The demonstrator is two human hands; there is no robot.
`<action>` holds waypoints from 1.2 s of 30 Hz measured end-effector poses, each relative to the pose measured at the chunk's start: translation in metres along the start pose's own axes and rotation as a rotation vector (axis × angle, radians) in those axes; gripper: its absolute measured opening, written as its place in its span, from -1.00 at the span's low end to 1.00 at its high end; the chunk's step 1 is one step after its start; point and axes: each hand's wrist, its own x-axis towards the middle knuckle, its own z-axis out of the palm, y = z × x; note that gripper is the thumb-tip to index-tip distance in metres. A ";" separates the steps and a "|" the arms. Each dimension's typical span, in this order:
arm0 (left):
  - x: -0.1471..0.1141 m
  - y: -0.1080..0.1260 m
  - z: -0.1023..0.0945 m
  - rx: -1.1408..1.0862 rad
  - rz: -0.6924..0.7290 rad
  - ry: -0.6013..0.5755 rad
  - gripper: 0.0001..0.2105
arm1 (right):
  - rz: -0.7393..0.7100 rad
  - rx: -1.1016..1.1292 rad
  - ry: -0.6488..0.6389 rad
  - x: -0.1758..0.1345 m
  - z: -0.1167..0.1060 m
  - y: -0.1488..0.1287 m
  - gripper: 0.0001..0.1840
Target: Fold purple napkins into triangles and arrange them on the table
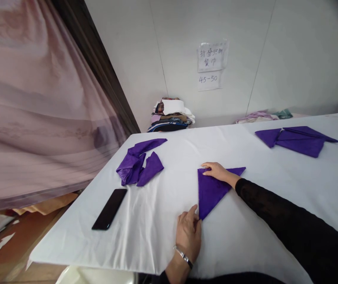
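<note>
A purple cloth napkin [212,191], folded into a triangle, lies flat on the white-covered table [163,221] in front of me. The fingers and thumb of my right hand [218,172] close on its upper edge near the top left corner, and the wrist crosses over the cloth. At the lower corner is my left hand [189,230], with a silver bracelet [183,256] on the wrist. Its thumb and fingers pinch that tip, partly hiding it.
Crumpled purple napkins [130,167] lie at the left, above a black phone [109,209]. Folded purple napkins [301,141] rest at the far right. Behind the table are stacked clothes [171,116] and a wall with paper signs [212,57]. A pink curtain [38,98] hangs left.
</note>
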 end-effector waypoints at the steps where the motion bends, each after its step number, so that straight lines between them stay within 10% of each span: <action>1: 0.000 0.001 -0.001 0.005 -0.003 -0.006 -0.54 | 0.003 -0.001 0.006 0.000 0.001 0.000 -0.57; 36: -0.008 0.000 -0.016 0.016 -0.042 0.028 -0.62 | -0.006 -0.119 0.071 0.001 0.000 -0.002 -0.64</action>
